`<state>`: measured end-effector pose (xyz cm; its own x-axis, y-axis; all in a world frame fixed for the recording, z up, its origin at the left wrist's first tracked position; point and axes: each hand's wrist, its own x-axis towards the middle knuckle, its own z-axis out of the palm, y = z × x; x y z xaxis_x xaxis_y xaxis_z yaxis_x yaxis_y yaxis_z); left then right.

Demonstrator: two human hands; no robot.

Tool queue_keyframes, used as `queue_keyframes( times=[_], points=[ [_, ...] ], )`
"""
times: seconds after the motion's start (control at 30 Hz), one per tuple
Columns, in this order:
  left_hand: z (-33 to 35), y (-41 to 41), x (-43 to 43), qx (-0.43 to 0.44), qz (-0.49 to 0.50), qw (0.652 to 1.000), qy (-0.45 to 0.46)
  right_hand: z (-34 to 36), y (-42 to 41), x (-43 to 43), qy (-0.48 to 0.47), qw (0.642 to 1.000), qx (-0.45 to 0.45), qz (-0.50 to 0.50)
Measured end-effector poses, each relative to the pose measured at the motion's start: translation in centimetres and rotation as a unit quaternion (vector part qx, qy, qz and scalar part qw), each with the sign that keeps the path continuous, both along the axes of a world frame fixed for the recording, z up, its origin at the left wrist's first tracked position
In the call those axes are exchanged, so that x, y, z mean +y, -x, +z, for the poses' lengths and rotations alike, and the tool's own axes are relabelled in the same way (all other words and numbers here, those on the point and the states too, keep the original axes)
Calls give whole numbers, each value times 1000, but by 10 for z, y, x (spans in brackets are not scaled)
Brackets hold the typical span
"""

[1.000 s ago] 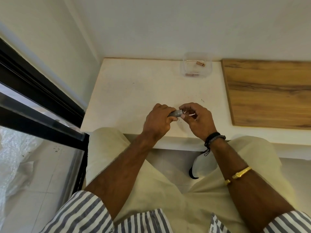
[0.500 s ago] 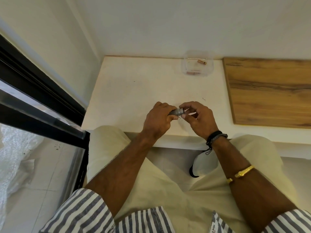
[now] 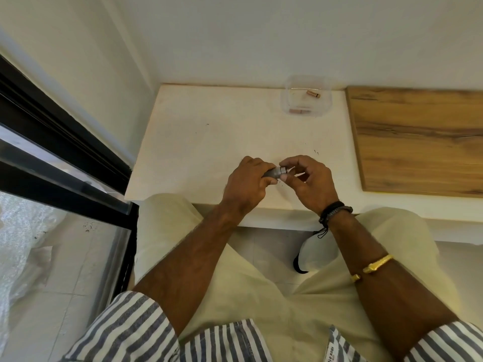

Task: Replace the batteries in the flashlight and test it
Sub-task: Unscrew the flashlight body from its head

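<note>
I see my left hand (image 3: 248, 182) curled tight around the grey flashlight (image 3: 274, 173), knuckles up, with only the tube's right end poking out past the thumb. My right hand (image 3: 307, 180) meets it there, thumb and forefinger pinched on that metal end while the other fingers arch loosely open; whether they hold a cap or just the rim, I cannot tell. Both hands hover just above the near edge of the white table (image 3: 209, 142), forearms angled in from below, striped sleeves pushed back. On the right wrist sits one dark cord bracelet (image 3: 334, 211), and further down the forearm one gold bangle (image 3: 376, 265). Well beyond the right hand, against the wall, stands one clear plastic tub (image 3: 305, 99) with two small copper-coloured batteries (image 3: 313, 94) lying in it, apart from each other. To the right of the right hand lies one wooden board (image 3: 418, 137), its edge near but not touching. Nothing stands between the hands and the tub.
</note>
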<state>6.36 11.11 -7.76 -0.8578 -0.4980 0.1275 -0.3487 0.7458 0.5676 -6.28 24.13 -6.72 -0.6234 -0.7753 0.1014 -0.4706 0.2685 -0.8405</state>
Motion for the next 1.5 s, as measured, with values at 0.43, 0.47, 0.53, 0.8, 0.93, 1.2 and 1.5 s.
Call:
queue_keyframes(
  times=[0.43,0.47,0.53,0.8,0.93,1.2,1.5],
  points=[
    [3,-1,1,-6,-7,1000,3,2,0,1,-14,1000,-15,-13],
    [3,-1,2,-9,-5,1000,0,3,1,2,-7,1000,-10,-4],
    [3,-1,2,-9,-1,1000,-2,6,2,3,7,1000,-2,20],
    [6,-1,2,-10,-4,1000,-2,7,1,1,-31,999,-30,-29],
    [5,0,2,-19,-6,1000,1,5,2,2,-20,1000,-16,-12],
    [7,-1,1,-18,-5,1000,3,9,1,0,-14,999,-51,3],
    [7,-2,1,-22,-5,1000,-9,4,2,1,-20,1000,-7,8]
  ],
)
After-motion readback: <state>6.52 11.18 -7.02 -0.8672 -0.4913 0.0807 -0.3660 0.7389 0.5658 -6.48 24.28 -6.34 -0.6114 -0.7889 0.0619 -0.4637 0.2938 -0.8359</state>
